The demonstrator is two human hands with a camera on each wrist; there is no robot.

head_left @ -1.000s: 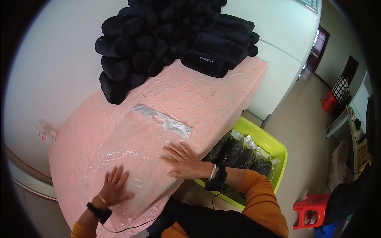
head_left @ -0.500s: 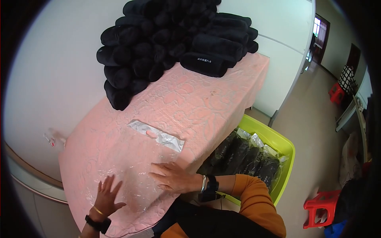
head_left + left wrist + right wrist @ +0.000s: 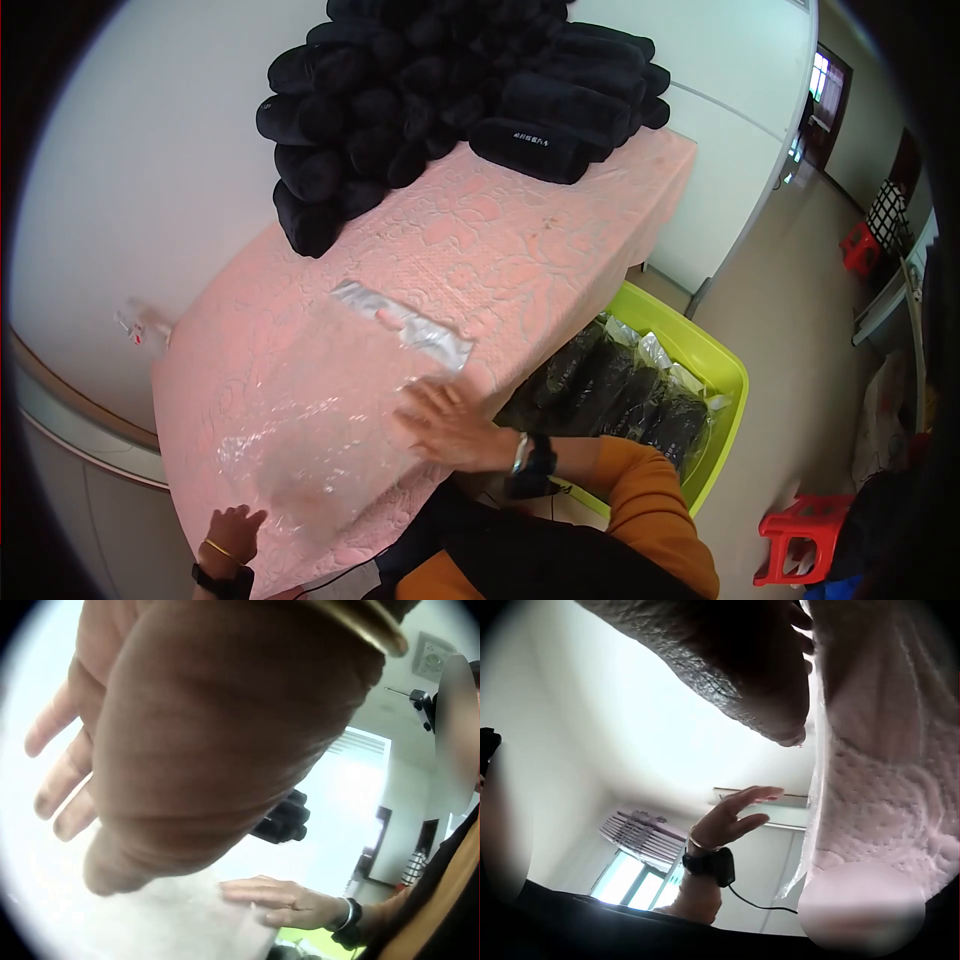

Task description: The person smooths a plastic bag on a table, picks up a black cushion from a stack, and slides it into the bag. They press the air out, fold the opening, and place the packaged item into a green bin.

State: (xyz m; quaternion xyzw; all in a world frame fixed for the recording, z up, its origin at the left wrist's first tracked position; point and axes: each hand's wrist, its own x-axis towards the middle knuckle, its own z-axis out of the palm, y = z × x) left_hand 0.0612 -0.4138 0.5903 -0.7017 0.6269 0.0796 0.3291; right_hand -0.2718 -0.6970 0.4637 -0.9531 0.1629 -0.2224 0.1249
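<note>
A clear plastic bag [image 3: 310,415] with a silvery white top strip [image 3: 430,337] and a handle hole lies flat on the pink patterned cloth [image 3: 500,240]. My right hand [image 3: 455,430] rests on the bag's right side, just below the strip, fingers spread. Near the bag's lower left corner is my left hand [image 3: 232,532]; in the left wrist view its fingers [image 3: 67,780] look extended and hold nothing. The right wrist view shows the left hand [image 3: 731,817] raised above the cloth's level.
Black plush rolls [image 3: 400,110] are piled at the table's back. A yellow-green bin [image 3: 738,385] with bagged black rolls [image 3: 600,385] stands right of the table. A red stool [image 3: 800,540] is on the floor at the right.
My left hand has moved off the bag's middle, down and left to its lower corner. My right hand stays on the right side, slightly shifted, and the bag lies slightly differently in view.
</note>
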